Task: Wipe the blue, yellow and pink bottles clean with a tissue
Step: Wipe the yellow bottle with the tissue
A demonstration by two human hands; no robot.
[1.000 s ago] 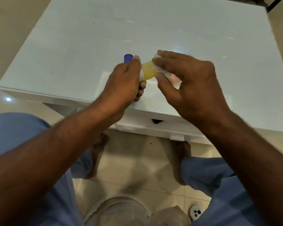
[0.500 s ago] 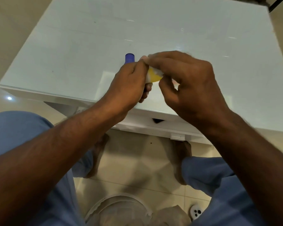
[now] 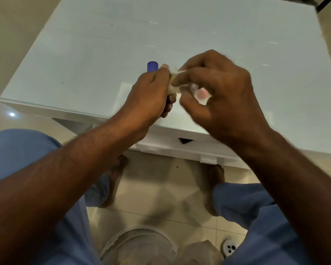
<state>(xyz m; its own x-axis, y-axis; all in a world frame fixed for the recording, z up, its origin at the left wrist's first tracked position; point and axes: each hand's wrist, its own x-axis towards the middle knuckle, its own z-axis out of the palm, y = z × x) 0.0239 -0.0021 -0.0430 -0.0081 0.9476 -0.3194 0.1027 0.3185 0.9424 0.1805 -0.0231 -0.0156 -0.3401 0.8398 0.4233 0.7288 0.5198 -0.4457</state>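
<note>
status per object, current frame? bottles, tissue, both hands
yellow bottle: held in the left hand, mostly hidden, tissue against it
tissue: pinched in the right hand, bunched on the yellow bottle
blue bottle: upright on the table, behind the left hand, untouched
pink bottle: on the table, seen through the right hand's fingers, blurred
left hand: grips the yellow bottle
right hand: pinches the tissue
table: glossy white top

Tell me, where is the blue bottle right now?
The blue bottle stands on the white table, just behind the left hand and mostly hidden by it.
</note>
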